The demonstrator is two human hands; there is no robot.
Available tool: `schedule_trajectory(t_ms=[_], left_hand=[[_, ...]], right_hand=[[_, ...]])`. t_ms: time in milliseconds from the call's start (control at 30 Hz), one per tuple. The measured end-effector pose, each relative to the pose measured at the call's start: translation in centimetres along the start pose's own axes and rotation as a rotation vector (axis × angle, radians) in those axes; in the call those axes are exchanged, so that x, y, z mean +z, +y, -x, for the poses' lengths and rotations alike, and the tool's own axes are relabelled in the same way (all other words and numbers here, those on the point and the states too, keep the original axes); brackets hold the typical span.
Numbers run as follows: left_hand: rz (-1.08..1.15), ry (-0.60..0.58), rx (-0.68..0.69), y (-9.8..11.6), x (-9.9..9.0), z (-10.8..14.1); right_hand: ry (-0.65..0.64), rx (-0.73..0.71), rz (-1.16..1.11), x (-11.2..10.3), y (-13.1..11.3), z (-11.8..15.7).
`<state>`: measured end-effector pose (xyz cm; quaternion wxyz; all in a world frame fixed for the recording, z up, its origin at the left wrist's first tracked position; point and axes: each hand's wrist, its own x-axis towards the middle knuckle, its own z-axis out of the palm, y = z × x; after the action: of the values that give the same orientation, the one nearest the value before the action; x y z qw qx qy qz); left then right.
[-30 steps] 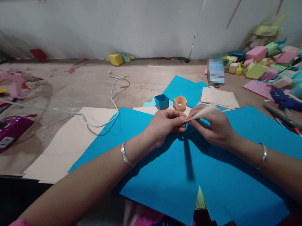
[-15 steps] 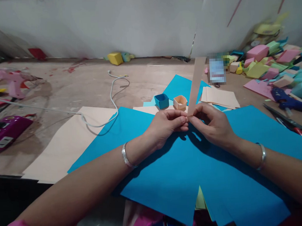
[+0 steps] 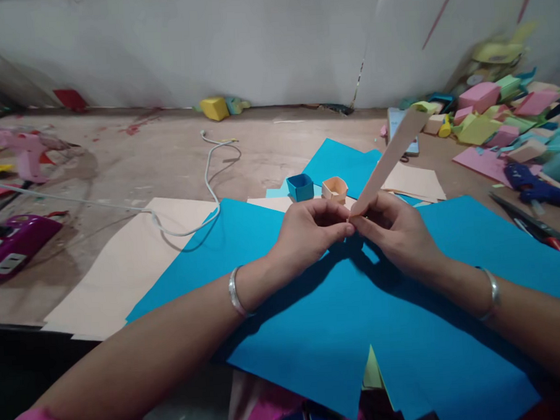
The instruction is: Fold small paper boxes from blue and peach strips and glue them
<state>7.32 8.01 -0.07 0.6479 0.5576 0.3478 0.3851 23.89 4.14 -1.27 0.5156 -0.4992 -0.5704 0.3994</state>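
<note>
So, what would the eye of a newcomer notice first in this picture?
Most likely the big blue sheets, spread across the near middle. Above them, the left hand and right hand meet at the lower end of a slanting pale strip. Then the colourful heap of pieces, back right.

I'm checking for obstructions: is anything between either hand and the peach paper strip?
Nothing visible is. The right hand pinches the lower end of the peach paper strip, and the left hand meets it there. The blue box and peach box sit beyond the hands, not between.
</note>
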Motion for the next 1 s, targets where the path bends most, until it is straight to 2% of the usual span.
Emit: schedule_trajectory(t_ms=[233,433,600,867,1000], left_hand=[[-0.051,0.0,-0.01,0.4,0.0,0.0],[-0.048,0.003,-0.055,0.2,-0.3,-0.2],[0.041,-0.034,-0.107,-0.1,-0.4,-0.2],[0.057,-0.074,-0.13,-0.2,-0.2,-0.2],[0.075,-0.086,-0.154,-0.1,-0.3,-0.2]], right_hand=[[-0.05,0.023,-0.008,-0.2,-0.2,-0.1],[-0.019,-0.089,0.199,-0.2,0.2,0.0],[-0.001,-0.159,0.195,-0.2,0.8,0.2],[-0.061,-0.084,0.058,-0.3,-0.1,-0.1],[-0.128,-0.069,0.09,-0.8,-0.3,-0.4]])
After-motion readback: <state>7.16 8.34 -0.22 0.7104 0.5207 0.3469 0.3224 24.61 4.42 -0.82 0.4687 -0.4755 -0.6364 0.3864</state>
